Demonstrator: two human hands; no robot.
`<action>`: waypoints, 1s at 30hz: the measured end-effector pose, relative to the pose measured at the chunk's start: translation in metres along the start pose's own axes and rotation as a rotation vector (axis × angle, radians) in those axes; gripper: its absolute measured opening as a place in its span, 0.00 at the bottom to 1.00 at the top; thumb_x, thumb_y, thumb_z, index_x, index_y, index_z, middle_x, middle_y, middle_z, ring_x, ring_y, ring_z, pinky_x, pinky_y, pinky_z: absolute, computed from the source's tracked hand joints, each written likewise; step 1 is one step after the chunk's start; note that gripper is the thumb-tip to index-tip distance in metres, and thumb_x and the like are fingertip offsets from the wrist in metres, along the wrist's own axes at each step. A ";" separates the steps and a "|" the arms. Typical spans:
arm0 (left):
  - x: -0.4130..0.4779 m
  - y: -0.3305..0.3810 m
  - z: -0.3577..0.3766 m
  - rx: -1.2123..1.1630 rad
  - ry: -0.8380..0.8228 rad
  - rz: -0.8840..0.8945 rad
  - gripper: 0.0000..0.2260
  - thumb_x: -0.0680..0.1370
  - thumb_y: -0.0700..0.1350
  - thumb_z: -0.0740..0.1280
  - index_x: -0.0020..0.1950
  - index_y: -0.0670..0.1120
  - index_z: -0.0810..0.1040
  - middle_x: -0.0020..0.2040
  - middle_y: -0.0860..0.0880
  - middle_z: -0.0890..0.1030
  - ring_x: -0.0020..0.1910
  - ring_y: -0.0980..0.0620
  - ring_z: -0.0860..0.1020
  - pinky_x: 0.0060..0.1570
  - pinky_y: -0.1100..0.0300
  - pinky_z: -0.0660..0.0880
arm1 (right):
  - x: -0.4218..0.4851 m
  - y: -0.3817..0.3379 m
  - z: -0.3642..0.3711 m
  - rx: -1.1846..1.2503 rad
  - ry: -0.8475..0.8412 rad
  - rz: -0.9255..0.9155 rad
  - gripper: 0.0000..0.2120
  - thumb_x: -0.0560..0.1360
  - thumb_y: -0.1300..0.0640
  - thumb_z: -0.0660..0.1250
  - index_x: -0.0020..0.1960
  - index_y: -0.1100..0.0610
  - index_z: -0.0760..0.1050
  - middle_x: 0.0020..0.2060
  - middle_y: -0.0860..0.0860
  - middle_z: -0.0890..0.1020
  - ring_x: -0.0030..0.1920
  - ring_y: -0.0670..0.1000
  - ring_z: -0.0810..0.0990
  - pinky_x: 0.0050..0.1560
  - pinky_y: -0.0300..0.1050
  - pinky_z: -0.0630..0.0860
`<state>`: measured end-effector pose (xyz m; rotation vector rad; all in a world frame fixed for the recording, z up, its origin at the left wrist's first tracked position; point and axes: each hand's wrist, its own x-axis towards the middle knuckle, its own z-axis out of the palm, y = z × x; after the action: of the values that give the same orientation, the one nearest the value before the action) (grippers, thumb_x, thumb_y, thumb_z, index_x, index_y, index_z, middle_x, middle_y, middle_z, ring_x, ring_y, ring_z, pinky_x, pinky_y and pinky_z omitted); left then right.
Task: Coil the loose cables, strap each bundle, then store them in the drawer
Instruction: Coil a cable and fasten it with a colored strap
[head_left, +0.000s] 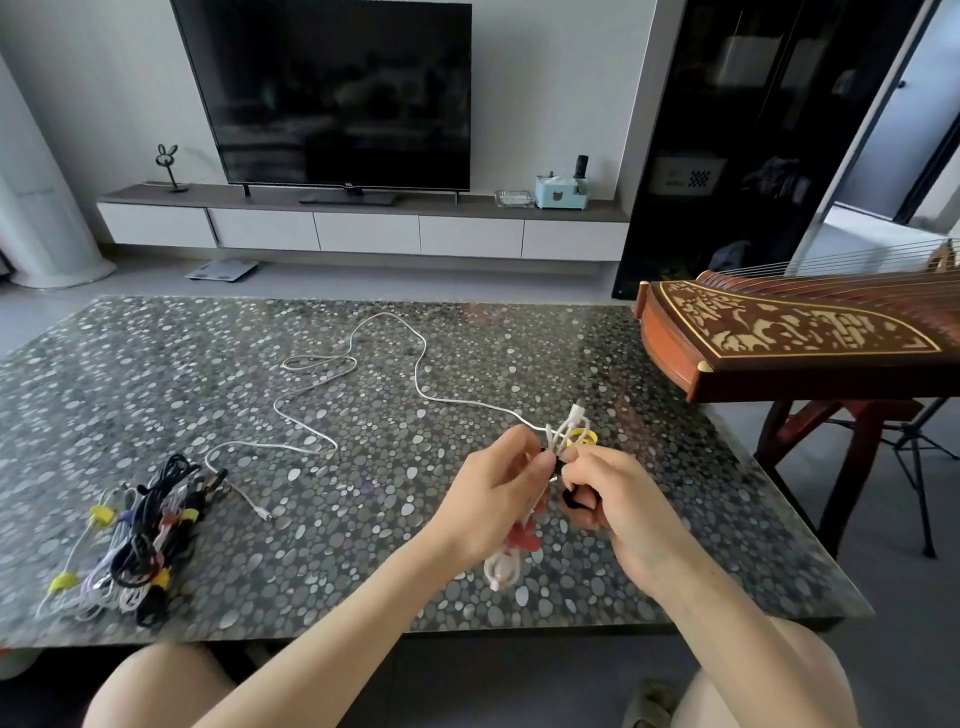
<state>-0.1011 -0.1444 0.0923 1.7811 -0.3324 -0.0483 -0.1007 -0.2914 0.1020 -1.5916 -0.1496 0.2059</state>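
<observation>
The pebble-patterned tabletop lies under both hands. Well off to the left of the left hand, near the front edge, rests a pile of strapped bundles, black and white. A loose white cable snakes across the tabletop beyond the hands, and its near end runs up into their grip. The left hand and the right hand meet fingertip to fingertip, fingers curled, pinching a white coil that hangs below them. A red strap sits under the left palm, and a yellow strap shows just above the fingers. Something small and black sits inside the right hand; what it is I cannot tell.
</observation>
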 end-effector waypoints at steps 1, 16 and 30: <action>0.001 0.001 0.001 -0.018 0.002 -0.001 0.08 0.82 0.43 0.58 0.43 0.43 0.70 0.35 0.45 0.77 0.32 0.48 0.76 0.31 0.54 0.75 | 0.000 0.000 -0.001 0.010 -0.004 -0.004 0.04 0.65 0.57 0.60 0.33 0.56 0.67 0.24 0.45 0.66 0.27 0.44 0.64 0.25 0.35 0.62; 0.013 0.010 0.015 -0.514 -0.082 -0.361 0.08 0.81 0.41 0.61 0.42 0.42 0.71 0.29 0.47 0.74 0.22 0.55 0.72 0.17 0.69 0.63 | -0.013 -0.005 -0.014 0.120 -0.027 -0.054 0.05 0.64 0.60 0.59 0.29 0.56 0.67 0.28 0.55 0.63 0.28 0.49 0.61 0.28 0.41 0.57; 0.011 0.008 0.007 -0.838 -0.224 -0.478 0.06 0.79 0.39 0.59 0.45 0.38 0.72 0.31 0.46 0.74 0.28 0.52 0.77 0.29 0.61 0.77 | -0.020 0.001 -0.026 0.048 -0.026 -0.035 0.07 0.64 0.59 0.62 0.28 0.54 0.70 0.26 0.52 0.66 0.27 0.46 0.64 0.27 0.35 0.63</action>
<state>-0.0934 -0.1550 0.0999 0.9819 -0.0155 -0.6378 -0.1139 -0.3213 0.1025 -1.5374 -0.1913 0.2010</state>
